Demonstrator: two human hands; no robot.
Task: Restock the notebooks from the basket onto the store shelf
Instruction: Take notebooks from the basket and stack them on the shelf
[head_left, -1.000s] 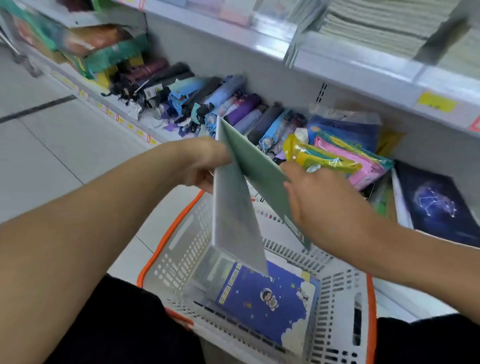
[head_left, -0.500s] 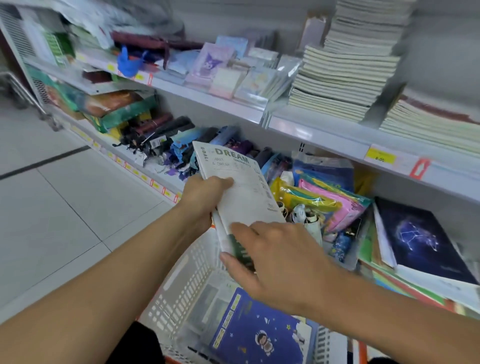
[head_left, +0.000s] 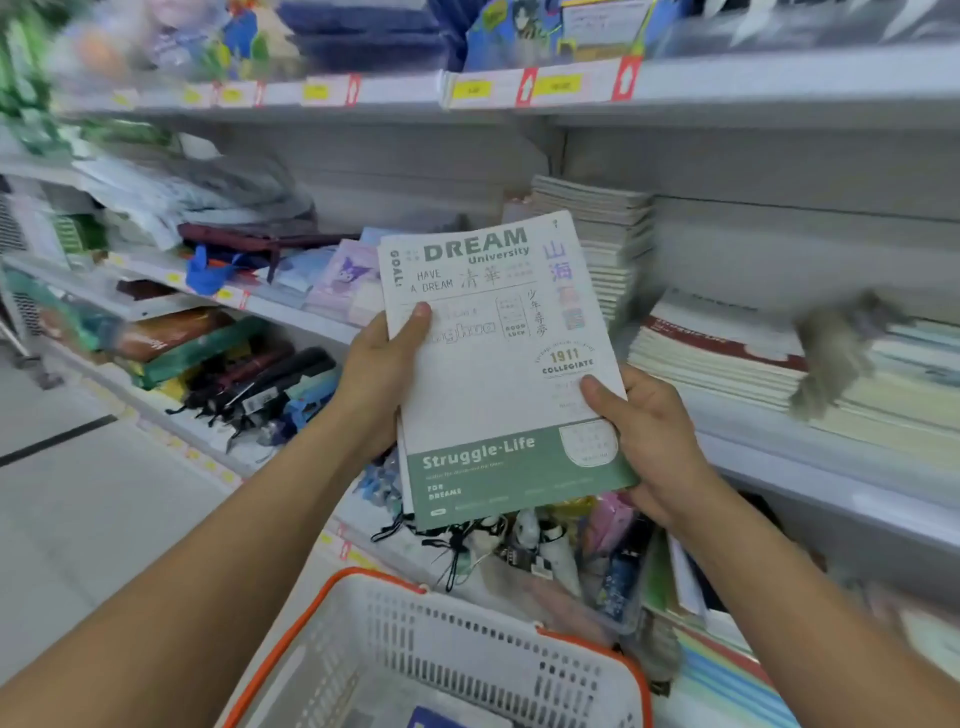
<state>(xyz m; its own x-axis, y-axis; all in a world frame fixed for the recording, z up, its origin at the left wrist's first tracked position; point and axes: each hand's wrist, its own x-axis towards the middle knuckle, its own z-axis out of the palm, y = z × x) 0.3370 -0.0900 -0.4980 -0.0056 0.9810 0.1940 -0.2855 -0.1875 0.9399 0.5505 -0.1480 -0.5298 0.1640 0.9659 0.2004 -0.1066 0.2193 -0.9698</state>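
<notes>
You hold the notebooks (head_left: 498, 364), a thin bunch topped by a white and green cover, above the basket (head_left: 395, 629) and in front of the middle shelf (head_left: 810, 447). Your left hand (head_left: 376, 384) grips the left edge, thumb pressed on the cover. Your right hand (head_left: 652, 431) pinches the lower right corner, thumb on top, fingers underneath.
</notes>
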